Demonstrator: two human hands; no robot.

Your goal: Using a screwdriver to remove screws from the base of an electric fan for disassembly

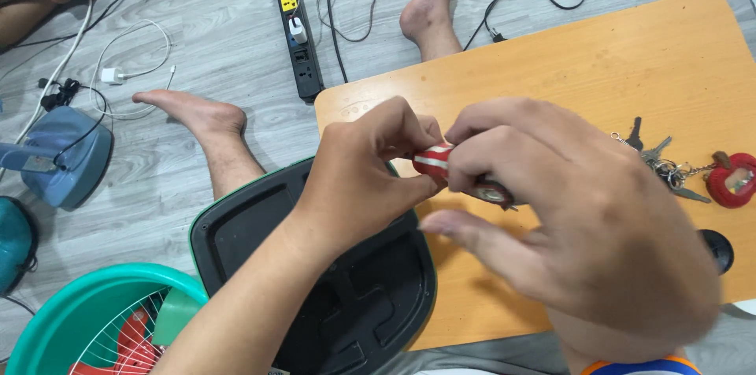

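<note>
My left hand [362,174] and my right hand [567,225] meet above the near edge of a low orange table [551,60]. Between their fingers sits a small red object with a white band and a metal end [433,162]. The left fingers pinch its red end. The right fingers wrap its other end, where a bit of metal shows. What the object is stays partly hidden by the fingers. Below the hands lies a black plastic fan base with a green rim [260,225].
A bunch of keys [657,158] with a red apple-shaped fob [732,180] lies on the table's right side, beside a small black round part [717,249]. A power strip [295,28] and cables cross the grey floor. A teal fan grille [94,320] sits bottom left. Bare feet rest nearby.
</note>
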